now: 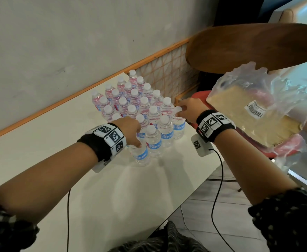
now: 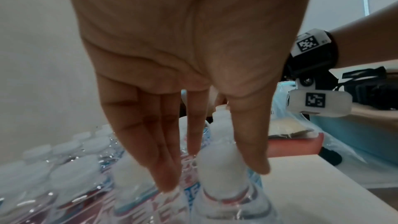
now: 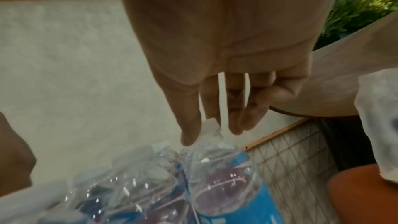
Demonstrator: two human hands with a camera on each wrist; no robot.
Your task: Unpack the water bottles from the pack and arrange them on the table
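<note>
The bottles stand upright in a tight block on the far right part of the desk, caps up, near the wall. The empty wrap with its cardboard tray lies off the desk on a red chair, so the unpacking looks done and what remains is arranging. The left hand reaches down on the nearest bottle, thumb and fingers straddling its white cap in a narrow pinch. The right hand pinches the cap of the corner bottle between thumb and forefinger, the other fingers loose. Each bottle appears full, so it should be moderately heavy for its size and steady on its base, yet top-heavy enough to tip if pushed high up. The thin clear walls look soft and would dent under a squeeze; the smooth plastic and glossy blue label may slip. The cap and stiff neck ring are the firmest hold for a short lift or slide; for a longer carry, wrapping the hand around the labelled middle seems safer. Neighbours stand touching, so a tilted bottle could knock several over.
</note>
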